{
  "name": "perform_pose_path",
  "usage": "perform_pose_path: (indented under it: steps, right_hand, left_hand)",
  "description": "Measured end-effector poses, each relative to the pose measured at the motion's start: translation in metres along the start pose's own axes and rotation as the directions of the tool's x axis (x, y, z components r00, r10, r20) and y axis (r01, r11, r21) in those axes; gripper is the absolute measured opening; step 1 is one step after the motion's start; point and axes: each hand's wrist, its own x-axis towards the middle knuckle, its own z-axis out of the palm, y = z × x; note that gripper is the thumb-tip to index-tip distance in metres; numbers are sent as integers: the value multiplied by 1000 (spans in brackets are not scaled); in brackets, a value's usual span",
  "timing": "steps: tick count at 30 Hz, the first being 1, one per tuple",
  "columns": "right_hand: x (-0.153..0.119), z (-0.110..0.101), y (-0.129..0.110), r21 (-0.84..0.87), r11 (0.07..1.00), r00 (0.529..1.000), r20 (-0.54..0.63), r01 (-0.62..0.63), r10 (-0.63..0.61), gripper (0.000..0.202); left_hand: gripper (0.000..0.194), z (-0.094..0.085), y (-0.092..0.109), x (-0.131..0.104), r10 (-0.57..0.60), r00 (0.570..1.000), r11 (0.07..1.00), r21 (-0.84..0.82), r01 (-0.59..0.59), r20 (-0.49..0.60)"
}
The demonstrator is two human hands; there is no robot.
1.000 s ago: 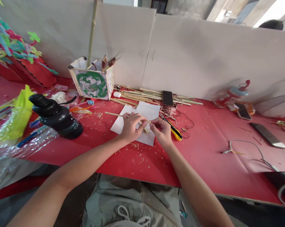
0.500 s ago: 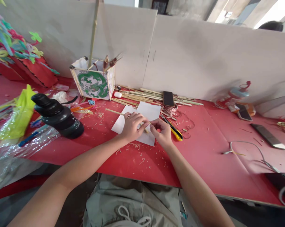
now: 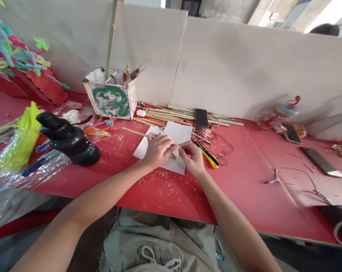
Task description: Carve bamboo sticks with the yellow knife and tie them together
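1. We have our left hand [image 3: 158, 151] and right hand [image 3: 192, 156] over paper [image 3: 178, 132] on the table [image 3: 239, 189].
2. Behind the paper we see sticks [image 3: 165, 113], a phone [image 3: 201, 118] on them.
3. A bottle [image 3: 71, 141] stands to our left, a box [image 3: 111, 101] behind it.
4. Right of our hands lies a cutter [image 3: 209, 156].

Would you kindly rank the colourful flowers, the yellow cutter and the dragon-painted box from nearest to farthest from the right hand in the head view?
1. Yellow cutter, just right of the right hand.
2. Dragon-painted box, toward the back, left of the hand.
3. Colourful flowers, at the far left.
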Motion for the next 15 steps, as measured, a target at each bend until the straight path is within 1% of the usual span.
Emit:
perform_pose_path:
  steps: [2, 5, 9, 12, 15]
  right_hand:
    - [-1, 0, 2, -53, 999, 1000, 6, -2, 2, 22]
    - [-1, 0, 3, -216, 976, 999, 35, -13, 21, 21]
    - [0, 2, 7, -466, 885, 994, 102, 12, 40, 16]
    - [1, 3, 9, -580, 815, 982, 150, -5, 112, 16]
    - [2, 3, 7, -635, 772, 964, 186, -28, 188, 11]
  left_hand:
    - [27, -1, -2, 1, -22, 1000, 1000, -7, 22, -22]
    - [27, -1, -7, 4, -70, 996, 997, -26, 69, -58]
    - [29, 0, -20, 7, -131, 987, 991, -31, 129, -94]
    - [29, 1, -28, 7, -161, 979, 987, -42, 157, -122]
    - [31, 0, -33, 9, -204, 969, 978, -60, 198, -137]
